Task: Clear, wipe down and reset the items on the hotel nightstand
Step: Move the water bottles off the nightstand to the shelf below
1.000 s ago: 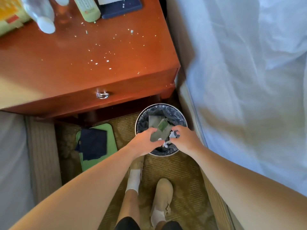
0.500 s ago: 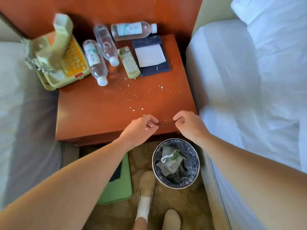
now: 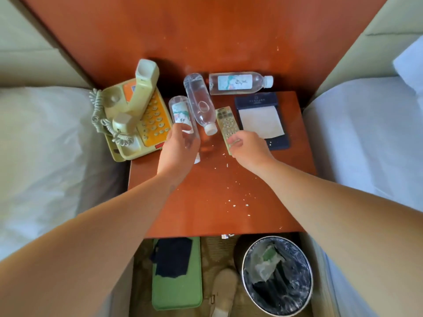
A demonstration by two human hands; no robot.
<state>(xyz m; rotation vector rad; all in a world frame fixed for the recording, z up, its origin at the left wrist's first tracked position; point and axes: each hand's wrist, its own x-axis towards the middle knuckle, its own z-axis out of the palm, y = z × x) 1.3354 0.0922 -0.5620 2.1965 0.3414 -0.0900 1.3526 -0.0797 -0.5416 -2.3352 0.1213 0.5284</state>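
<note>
Two hands grip items: left hand [image 3: 177, 154] around a water bottle [image 3: 183, 117], right hand [image 3: 248, 148] pinching the remote control [image 3: 227, 126]; telephone [image 3: 135, 110], notepad [image 3: 261, 117] flank them.

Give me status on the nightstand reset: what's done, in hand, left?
Done: crumpled trash sits in the bin. In hand: left hand closes on the nearest water bottle; right hand grips the remote. Left: phone, two more bottles and notepad remain on the nightstand, crumbs unwiped; the cloth lies on the floor.
</note>
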